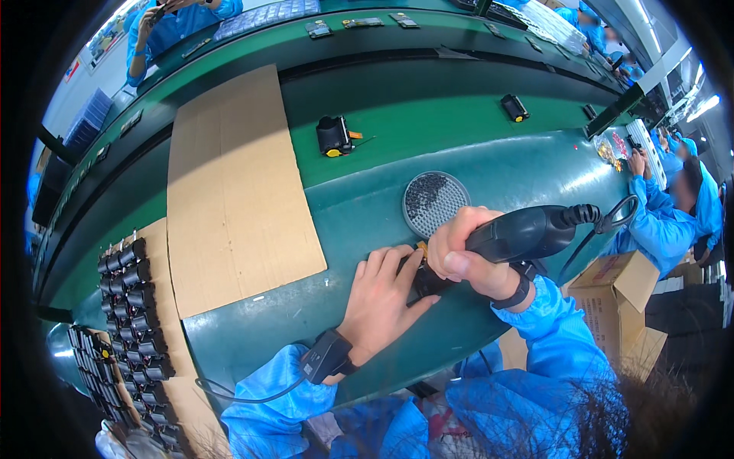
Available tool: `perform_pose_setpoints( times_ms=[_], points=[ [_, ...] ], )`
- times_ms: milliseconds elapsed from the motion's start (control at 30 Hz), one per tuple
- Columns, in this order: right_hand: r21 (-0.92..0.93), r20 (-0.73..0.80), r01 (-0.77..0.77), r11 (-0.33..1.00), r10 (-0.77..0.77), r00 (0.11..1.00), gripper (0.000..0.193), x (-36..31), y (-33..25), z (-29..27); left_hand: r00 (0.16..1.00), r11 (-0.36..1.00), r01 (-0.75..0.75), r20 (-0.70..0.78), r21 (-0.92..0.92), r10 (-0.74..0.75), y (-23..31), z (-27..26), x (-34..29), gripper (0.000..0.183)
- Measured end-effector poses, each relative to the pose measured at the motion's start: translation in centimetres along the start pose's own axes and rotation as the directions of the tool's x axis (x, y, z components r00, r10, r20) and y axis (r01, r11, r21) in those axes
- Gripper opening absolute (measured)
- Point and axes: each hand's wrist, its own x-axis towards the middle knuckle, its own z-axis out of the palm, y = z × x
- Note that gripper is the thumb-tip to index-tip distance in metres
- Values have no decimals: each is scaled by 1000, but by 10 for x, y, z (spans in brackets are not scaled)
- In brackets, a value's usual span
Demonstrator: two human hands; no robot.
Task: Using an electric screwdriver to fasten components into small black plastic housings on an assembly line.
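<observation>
In my right hand is a black corded electric screwdriver, its body slanting down to the left with the tip hidden by my fingers. Below it on the green work surface lies a small black part, mostly covered by my hands, with a bit of orange showing at its top. My left hand steadies this part, index finger and thumb on either side of it, the other fingers stretched out. Just beyond my hands stands a round dimpled dish with many tiny dark screws in it.
A flat cardboard sheet lies to the left, near rows of black parts. On the green belt sit a black housing and another black unit. An open carton stands at the right, near co-workers in blue.
</observation>
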Motion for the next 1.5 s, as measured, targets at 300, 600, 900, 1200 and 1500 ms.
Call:
perform_pose_setpoints(
  times_ms=[300, 600, 900, 1200, 1500],
  points=[
    [-121, 74, -21, 992, 30, 997, 23, -1, -2, -3, 1000, 1000, -19, -1, 12, 19, 1, 1, 1, 66],
    [451, -252, 360, 817, -270, 929, 30, 9, -21, -55, 996, 998, -33, -80, -55, 28, 14, -11, -2, 63],
    [477, -333, 389, 788, -247, 910, 27, -9, -21, -87, 961, 851, 267, -57, 452, -271, 44, -107, -58, 57],
    [508, -280, 355, 785, -239, 930, 23, -10, -14, -89, 971, 939, 196, 79, 283, -226, 49, -84, -89, 59],
    [513, -295, 347, 785, -218, 930, 23, -13, -11, -90, 397, 357, 912, -648, 201, -650, 23, -186, -275, 82]
  ],
)
